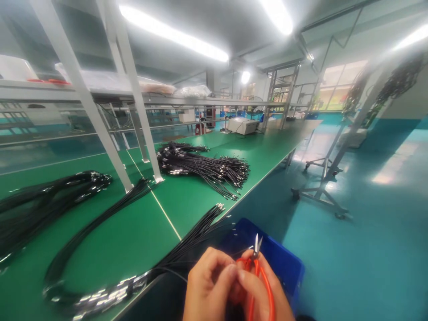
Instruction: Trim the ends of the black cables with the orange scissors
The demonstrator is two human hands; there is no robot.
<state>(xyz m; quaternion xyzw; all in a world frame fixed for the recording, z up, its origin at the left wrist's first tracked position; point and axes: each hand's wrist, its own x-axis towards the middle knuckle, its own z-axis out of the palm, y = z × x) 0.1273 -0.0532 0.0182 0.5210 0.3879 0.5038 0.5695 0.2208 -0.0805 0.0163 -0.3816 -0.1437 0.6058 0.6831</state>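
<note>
My right hand is closed around a pair of small scissors with orange-red handles; the short metal blades point up and stand slightly apart. My left hand is closed in a pinch against the right fingertips, at a thin black cable that runs in from the left. The pinched spot itself is hidden by the fingers. Just left of my hands, a bundle of black cables with silvery tips lies over the table edge. Its looped part, with shiny wrapping, rests on the green tabletop.
Below my hands is a blue bin. Another heap of black cables lies further along the table, and more cables lie at left. White shelf posts rise from the tabletop. A wheeled rack stands on the floor at right.
</note>
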